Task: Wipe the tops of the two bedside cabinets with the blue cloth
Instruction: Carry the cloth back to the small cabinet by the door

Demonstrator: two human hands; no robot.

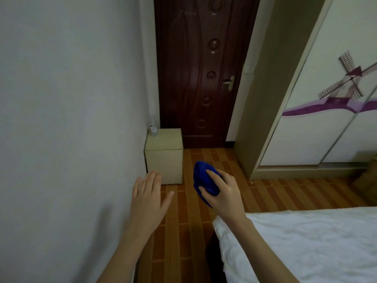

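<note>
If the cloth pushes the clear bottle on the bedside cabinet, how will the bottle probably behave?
The bottle looks tall and narrow, so it may tip easily. It seems clear plastic, probably light, so it could slide on the smooth cabinet top. The wall beside it may stop it.

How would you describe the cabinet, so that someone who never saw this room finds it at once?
Find the dark red door at the far end. Left of its foot, against the grey wall, stands the cabinet. It is a pale box on the floor, and only it carries a clear bottle on top.
</note>
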